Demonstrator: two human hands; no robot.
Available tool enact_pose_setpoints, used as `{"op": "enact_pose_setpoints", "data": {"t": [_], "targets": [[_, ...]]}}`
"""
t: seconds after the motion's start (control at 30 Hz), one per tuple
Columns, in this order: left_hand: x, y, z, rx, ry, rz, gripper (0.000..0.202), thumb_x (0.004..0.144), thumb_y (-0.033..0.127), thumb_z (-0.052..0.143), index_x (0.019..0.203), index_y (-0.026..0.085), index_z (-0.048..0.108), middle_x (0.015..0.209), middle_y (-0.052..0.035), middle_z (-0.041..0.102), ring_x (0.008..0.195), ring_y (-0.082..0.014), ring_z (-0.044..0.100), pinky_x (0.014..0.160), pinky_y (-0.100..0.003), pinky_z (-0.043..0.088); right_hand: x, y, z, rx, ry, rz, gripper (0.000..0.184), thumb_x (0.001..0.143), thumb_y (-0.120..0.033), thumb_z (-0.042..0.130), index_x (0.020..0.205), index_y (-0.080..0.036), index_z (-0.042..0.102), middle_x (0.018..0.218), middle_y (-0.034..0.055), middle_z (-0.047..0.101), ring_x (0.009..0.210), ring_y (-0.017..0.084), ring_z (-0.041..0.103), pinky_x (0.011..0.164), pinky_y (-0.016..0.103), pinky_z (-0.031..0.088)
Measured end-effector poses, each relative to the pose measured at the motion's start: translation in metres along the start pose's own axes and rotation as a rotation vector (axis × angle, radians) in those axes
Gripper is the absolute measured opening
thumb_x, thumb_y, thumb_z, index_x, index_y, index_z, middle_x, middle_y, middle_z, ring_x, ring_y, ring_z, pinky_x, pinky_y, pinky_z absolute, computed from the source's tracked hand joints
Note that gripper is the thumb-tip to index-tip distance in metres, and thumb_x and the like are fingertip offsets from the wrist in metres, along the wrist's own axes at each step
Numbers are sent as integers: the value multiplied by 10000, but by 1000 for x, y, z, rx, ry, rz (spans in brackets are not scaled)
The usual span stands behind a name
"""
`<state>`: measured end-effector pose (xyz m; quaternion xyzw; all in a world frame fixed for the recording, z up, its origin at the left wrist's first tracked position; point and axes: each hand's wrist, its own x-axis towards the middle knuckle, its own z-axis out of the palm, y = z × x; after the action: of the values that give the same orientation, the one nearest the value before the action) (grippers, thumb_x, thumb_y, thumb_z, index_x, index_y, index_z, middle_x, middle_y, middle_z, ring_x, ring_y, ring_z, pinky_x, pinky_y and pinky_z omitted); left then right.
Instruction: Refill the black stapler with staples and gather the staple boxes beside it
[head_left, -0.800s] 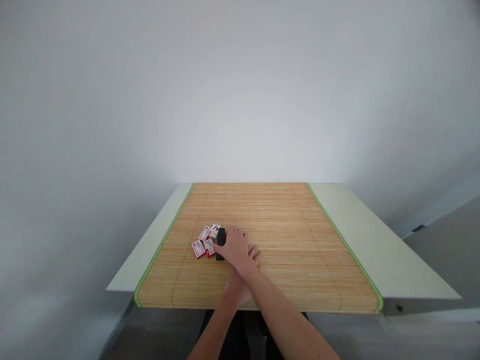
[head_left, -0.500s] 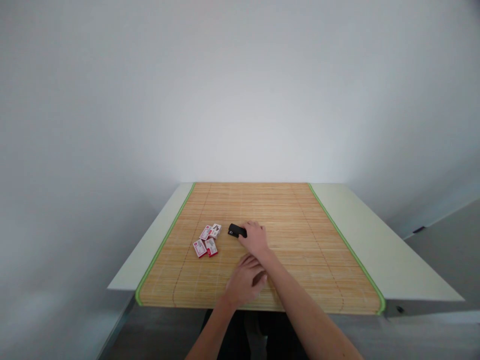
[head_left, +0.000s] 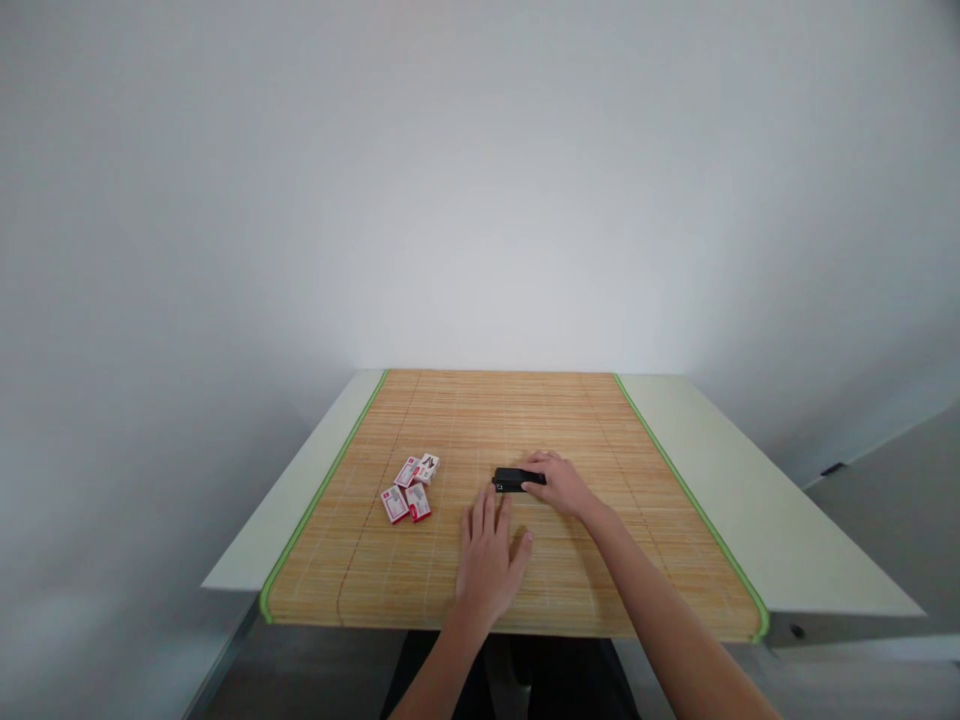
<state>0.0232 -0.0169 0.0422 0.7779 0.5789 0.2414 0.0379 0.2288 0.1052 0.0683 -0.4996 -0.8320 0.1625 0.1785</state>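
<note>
A black stapler (head_left: 509, 480) lies on the bamboo mat (head_left: 600, 560), its one end toward the left. My right hand (head_left: 556, 480) grips its right end, thumb on the near side and fingers over the far side. My left hand (head_left: 489, 555) rests flat on the mat nearer to me, fingers spread and pointing away, with fingertips just short of the stapler's left end. Left of both hands, several small red-and-white boxes (head_left: 395, 504) lie in a loose cluster on the mat.
The mat has green edging (head_left: 709, 525) and covers the middle of a white table (head_left: 772, 500). A white wall (head_left: 480, 200) stands behind the table's far edge. My legs (head_left: 570, 675) are below the near edge.
My right hand has moved right with the stapler, which now lies more level across the mat. My left hand has come out from under the right wrist, flattened and spread its fingers.
</note>
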Motion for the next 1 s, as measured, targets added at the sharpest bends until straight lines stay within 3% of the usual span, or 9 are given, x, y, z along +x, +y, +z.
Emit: {"op": "enact_pose_setpoints", "data": {"t": [0.17, 0.5, 0.67, 0.87, 1.0], "targets": [[5, 6, 11, 83, -40, -56, 656, 1036, 578, 361, 1620, 285, 308, 1688, -54, 297, 1598, -320, 95, 1266, -629, 167, 1, 3, 2, 33, -13, -2, 387, 892, -368, 712, 1279, -370, 722, 1263, 27, 716, 1173, 284, 609, 1035, 406, 440], [10, 12, 15, 113, -54, -134, 625, 1051, 559, 316, 1631, 332, 267, 1691, -33, 292, 1582, -341, 159, 1253, -656, 159, 5, -11, -17, 21, -101, -16, 375, 884, -321, 698, 1257, -334, 738, 1171, 29, 740, 1092, 247, 660, 921, 327, 480], [10, 14, 13, 116, -57, -140, 632, 1049, 561, 319, 1634, 329, 257, 1687, -36, 301, 1576, -343, 181, 1261, -648, 143, 14, -20, -22, -64, -142, -4, 253, 861, -330, 735, 1108, -302, 779, 1044, 17, 745, 973, 224, 670, 826, 292, 458], [9, 12, 15, 114, -97, -136, 637, 1048, 581, 275, 1605, 284, 356, 1692, -36, 290, 1595, -342, 104, 1266, -638, 130, 39, -54, -6, -138, -123, -23, 279, 844, -390, 787, 1092, -268, 753, 1151, 58, 713, 1136, 261, 595, 959, 358, 394], [9, 11, 15, 116, -83, -144, 632, 1050, 589, 273, 1612, 306, 332, 1698, -28, 273, 1598, -330, 93, 1267, -635, 130, 42, -62, -13, -171, -118, -46, 186, 880, -382, 761, 1023, -263, 766, 1147, 66, 708, 1173, 267, 561, 984, 376, 360]]}}
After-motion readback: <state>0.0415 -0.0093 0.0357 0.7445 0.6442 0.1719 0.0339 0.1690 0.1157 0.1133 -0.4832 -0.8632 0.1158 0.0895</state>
